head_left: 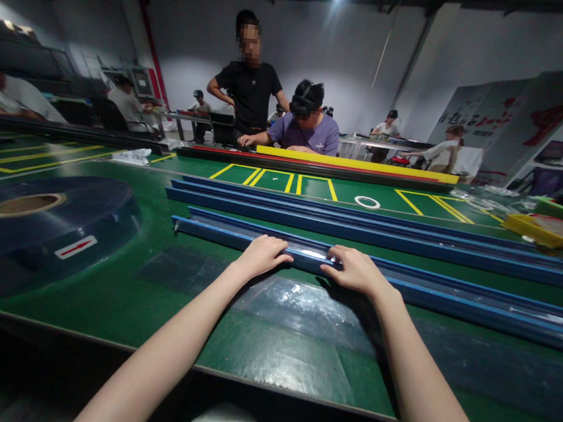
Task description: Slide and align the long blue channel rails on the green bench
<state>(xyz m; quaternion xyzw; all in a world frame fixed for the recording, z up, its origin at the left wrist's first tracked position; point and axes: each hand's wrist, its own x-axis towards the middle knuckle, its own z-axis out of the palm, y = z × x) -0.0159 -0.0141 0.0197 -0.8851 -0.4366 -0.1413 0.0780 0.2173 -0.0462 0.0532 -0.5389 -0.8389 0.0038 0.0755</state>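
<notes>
Blue rail (306, 260) is held by left hand (261, 254) and right hand (356, 270).

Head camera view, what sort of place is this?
Probably a workshop or light assembly room: a green worktable bears long blue channels and a big roll of what looks like plastic film.

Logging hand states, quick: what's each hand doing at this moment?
Left hand: closed on the near blue channel.
Right hand: closed on the same channel.
</notes>
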